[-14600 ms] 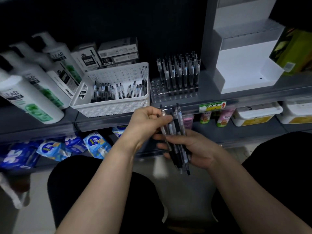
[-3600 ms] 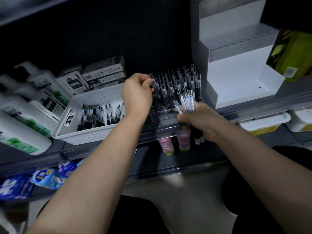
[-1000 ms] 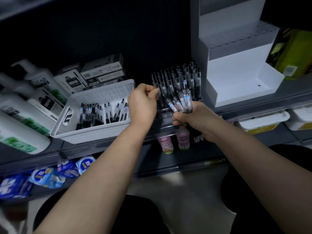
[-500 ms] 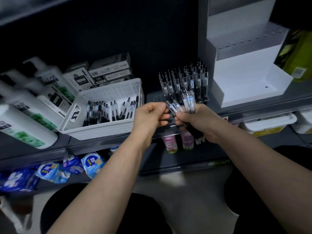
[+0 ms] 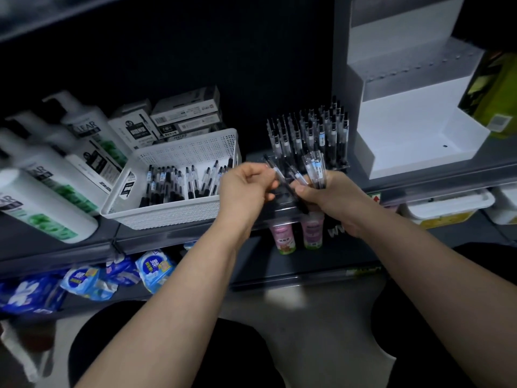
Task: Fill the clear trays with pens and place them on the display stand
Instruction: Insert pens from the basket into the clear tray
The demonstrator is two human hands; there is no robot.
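My right hand [image 5: 326, 191] grips a bundle of pens [image 5: 316, 169], their tops sticking up above the fist. My left hand [image 5: 246, 189] pinches one black pen [image 5: 282, 182] that slants down toward the right hand. Just behind both hands a clear tray [image 5: 340, 163] stands on the shelf with several pens [image 5: 307, 133] upright in it. The white stepped display stand [image 5: 414, 127] sits to the right on the same shelf, and its lower step holds nothing.
A white perforated basket [image 5: 179, 208] with several loose pens stands left of the hands. Pump bottles [image 5: 47, 175] and small boxes [image 5: 184, 113] fill the far left. Cups [image 5: 296, 233] and blue packets [image 5: 112, 278] lie on the lower shelf. My knees are below.
My left hand came back from the tray to the bundle and now pinches one pen drawn out from it. The view has shifted slightly.
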